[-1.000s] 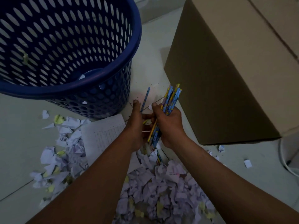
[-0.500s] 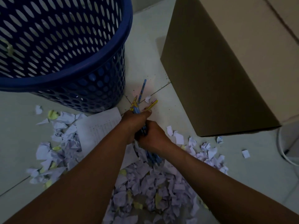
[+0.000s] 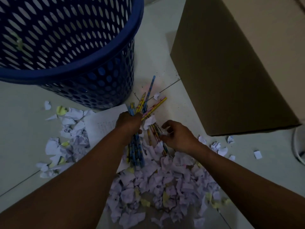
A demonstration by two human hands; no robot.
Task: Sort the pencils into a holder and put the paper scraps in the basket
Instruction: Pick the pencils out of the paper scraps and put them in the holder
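Observation:
My left hand [image 3: 128, 121] grips a bundle of blue and yellow pencils [image 3: 136, 149], their ends sticking out above and below the fist. More pencils [image 3: 155, 131] lie on the floor just right of it, partly under paper. My right hand [image 3: 179, 136] hovers over these with fingers loosely curled, holding nothing. One blue pencil [image 3: 150, 87] lies further up on the tiles. A big pile of torn paper scraps [image 3: 158, 182] covers the floor between my forearms. The blue perforated basket [image 3: 92, 63] stands at the upper left. No pencil holder shows.
A large cardboard box [image 3: 231, 66] stands at the right, close to the pencils. A printed sheet [image 3: 105, 124] lies beside the basket's base. More scraps [image 3: 66, 139] spread to the left, and a few [image 3: 221, 147] lie by the box. A white object's edge [image 3: 297, 146] is far right.
The pencil bundle passed from my right hand to my left hand. My right hand let go and moved right and down over the loose pencils. The bundle came down toward the floor.

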